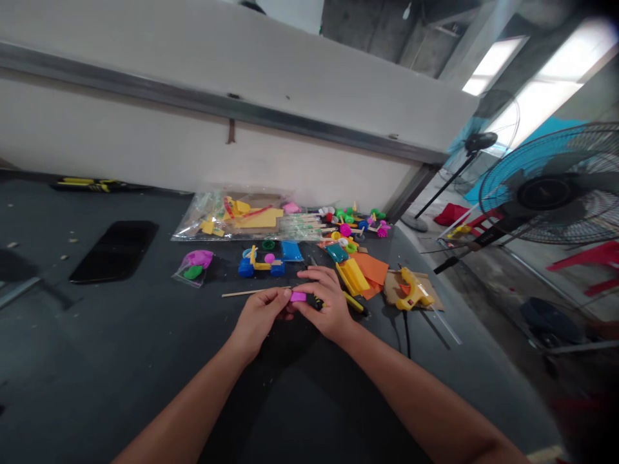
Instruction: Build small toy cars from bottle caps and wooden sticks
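Between my two hands is a small purple piece that looks like modelling clay. My left hand pinches its left end with thumb and forefinger. My right hand has its thumb and fingers around the right end. A thin wooden stick lies behind my left hand, its right end hidden near the fingers. Just beyond stands a little toy vehicle with blue wheels, a yellow upright and a pink ball. To its left is a clear bag of purple and green clay.
A yellow glue gun rests on cardboard at the right, its cord running forward. Orange sheets, yellow clay packs and a clear bag of craft parts lie behind. A black phone is at left; a fan stands right.
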Motion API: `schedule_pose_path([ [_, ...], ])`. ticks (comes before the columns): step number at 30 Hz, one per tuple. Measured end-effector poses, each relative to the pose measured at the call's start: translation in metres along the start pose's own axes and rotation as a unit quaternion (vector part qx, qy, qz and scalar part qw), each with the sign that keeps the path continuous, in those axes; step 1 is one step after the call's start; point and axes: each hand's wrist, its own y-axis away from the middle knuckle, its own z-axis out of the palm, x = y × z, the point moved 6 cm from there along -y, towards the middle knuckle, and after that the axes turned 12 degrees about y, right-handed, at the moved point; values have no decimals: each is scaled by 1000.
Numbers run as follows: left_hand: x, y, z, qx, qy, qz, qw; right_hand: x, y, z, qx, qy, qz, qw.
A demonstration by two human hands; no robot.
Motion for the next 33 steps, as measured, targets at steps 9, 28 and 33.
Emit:
schedule_pose_path([
  [9,-2,0,-1,-1,24,-2,1000,0,-1,-2,8,-16,15,1000],
  [28,-4,0,0,-16,23,6,1000,0,-1,-1,1,-32,36,999],
  [33,-5,0,0,-11,18,4,1000,-1,-1,-2,3,-34,37,999],
])
